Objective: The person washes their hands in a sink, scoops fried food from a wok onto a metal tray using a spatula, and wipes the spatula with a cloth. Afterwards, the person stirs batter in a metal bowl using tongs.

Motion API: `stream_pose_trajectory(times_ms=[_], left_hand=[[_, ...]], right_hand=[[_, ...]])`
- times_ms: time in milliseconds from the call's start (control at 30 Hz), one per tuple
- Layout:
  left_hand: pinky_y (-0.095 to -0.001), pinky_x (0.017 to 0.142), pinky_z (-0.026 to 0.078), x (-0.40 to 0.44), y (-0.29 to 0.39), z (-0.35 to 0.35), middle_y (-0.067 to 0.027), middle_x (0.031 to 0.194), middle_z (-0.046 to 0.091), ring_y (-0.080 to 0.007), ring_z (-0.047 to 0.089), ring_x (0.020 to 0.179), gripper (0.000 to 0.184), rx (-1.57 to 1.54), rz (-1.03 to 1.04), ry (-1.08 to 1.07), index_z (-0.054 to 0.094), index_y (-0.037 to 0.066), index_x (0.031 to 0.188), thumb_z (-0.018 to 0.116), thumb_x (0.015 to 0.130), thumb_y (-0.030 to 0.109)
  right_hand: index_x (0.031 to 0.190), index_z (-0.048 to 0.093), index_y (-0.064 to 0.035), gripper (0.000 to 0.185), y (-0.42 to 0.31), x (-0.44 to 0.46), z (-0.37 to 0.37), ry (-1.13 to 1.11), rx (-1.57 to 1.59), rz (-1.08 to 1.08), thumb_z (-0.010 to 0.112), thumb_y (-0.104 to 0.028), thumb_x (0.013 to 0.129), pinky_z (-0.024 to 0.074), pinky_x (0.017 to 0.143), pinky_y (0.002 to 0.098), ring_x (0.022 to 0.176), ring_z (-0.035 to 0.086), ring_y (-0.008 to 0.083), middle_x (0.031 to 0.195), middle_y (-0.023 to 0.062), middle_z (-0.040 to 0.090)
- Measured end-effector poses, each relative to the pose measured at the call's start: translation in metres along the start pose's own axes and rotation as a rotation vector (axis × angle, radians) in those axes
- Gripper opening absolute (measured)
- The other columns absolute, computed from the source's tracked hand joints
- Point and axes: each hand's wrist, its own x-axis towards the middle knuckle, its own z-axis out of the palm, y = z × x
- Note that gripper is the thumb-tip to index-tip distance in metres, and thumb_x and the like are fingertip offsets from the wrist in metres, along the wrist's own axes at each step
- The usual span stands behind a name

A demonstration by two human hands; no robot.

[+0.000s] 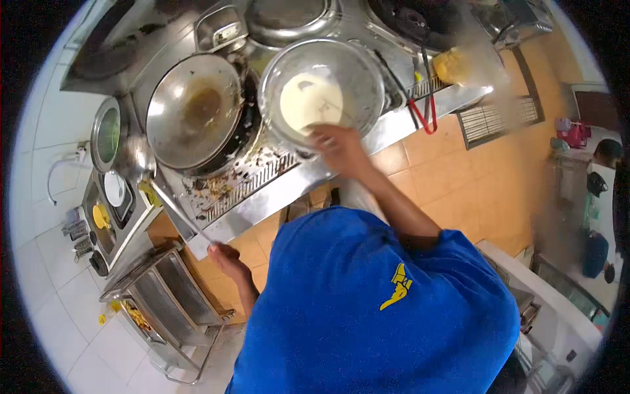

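Observation:
My left hand (227, 259) is closed around the end of a long metal handle. That handle belongs to a ladle (138, 161), whose round bowl is held up left of the wok. My right hand (338, 148) reaches over the near rim of a large metal bowl (371, 92) with creamy pale liquid (298, 105) in its bottom. Its fingers are curled and slightly blurred just inside the rim; what they grip, if anything, is unclear. Between the hands, a wok (167, 138) sits on the stove with a little brownish liquid in its middle.
Food scraps (216, 190) litter the steel stove top (262, 210) around the slotted drain. A round container (108, 134) with green contents stands left of the wok, near a sink (108, 230). Red-handled tongs (425, 121) hang over the stove's front edge. A metal rack (174, 289) stands lower left.

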Motion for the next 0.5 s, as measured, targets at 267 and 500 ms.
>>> stream_pose_trajectory(times_ms=[267, 500], left_hand=[[-0.0231, 0.037, 0.019, -0.025, -0.031, 0.014, 0.0036, 0.053, 0.027, -0.0066, 0.024, 0.043, 0.036, 0.03, 0.055, 0.487, 0.031, 0.013, 0.064, 0.035, 0.089, 0.039], [-0.0213, 0.034, 0.023, -0.003, -0.054, -0.019, 0.0032, 0.051, 0.031, -0.0071, 0.03, 0.041, 0.034, 0.13, 0.201, 0.615, 0.039, 0.009, 0.068, 0.041, 0.088, 0.037]], right_hand=[[0.123, 0.025, 0.0028, 0.074, 0.161, -0.017, -0.202, 0.241, -0.917, 0.392, 0.064, -0.028, 0.068, 0.0435, 0.072, 0.0462, 0.095, 0.044, 0.0384, 0.097, 0.0181, 0.054], [0.124, 0.022, 0.0068, 0.067, 0.115, -0.055, -0.234, 0.128, -0.809, 0.436, 0.058, -0.026, 0.077, 0.0423, 0.075, 0.0437, 0.091, 0.049, 0.0425, 0.104, 0.0301, 0.047]])
